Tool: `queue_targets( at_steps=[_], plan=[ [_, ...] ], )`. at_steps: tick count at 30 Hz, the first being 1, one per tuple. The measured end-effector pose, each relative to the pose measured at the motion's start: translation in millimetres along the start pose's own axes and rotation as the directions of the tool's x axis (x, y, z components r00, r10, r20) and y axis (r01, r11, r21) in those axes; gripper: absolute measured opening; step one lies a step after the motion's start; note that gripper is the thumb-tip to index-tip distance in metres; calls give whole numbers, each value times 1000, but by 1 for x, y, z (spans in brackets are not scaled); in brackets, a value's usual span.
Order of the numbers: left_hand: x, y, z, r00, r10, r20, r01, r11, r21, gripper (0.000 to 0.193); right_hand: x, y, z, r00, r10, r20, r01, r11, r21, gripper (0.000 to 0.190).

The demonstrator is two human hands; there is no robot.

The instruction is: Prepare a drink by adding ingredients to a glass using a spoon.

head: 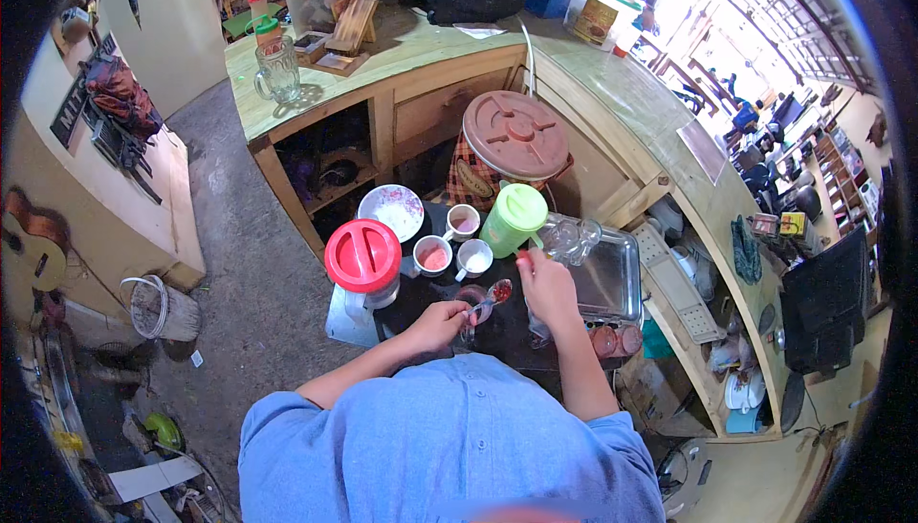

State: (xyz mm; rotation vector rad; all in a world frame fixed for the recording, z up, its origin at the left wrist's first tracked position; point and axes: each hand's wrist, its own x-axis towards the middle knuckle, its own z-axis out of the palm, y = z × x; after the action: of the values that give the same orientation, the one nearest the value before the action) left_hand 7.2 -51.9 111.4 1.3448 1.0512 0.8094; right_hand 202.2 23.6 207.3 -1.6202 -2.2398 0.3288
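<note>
My left hand [443,324] grips the handle of a metal spoon [500,292], whose bowl holds something red, above a glass mug [473,301]. My right hand [549,290] is at the lower handle side of a light-green lidded pitcher [510,222]; its fingers are bent, and whether they hold anything is unclear. Behind the glass mug stand white cups with pink powder [433,258], white contents [474,259] and a brownish content [463,222]. A red-lidded pitcher [363,265] and a speckled white bowl [391,212] are to the left.
At the right lies a metal tray [617,279] with upturned glasses [570,237]; red-tinted glasses [615,341] sit near its front. A large brown-lidded container [516,136] stands behind. A wooden counter [423,57] curves around, with a glass mug [278,71] on it. A bucket [165,309] stands on the floor.
</note>
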Motion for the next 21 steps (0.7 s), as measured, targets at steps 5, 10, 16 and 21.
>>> queue_targets(
  at_steps=[5,10,16,21],
  plan=[
    [1,1,-6,988,-148,35,152,948,-279,22,-10,44,25,988,99,-121,-47,927,373,35],
    [5,-6,-12,980,-197,38,198,922,-333,21,-27,75,83,981,158,109,-183,939,290,47],
    [11,-7,-7,975,-221,-30,185,878,-441,19,-33,59,93,996,77,-42,-78,997,-22,41],
    [14,-14,-4,981,-76,-179,1,922,-386,18,-39,26,68,912,180,368,-354,799,487,41]
  ],
)
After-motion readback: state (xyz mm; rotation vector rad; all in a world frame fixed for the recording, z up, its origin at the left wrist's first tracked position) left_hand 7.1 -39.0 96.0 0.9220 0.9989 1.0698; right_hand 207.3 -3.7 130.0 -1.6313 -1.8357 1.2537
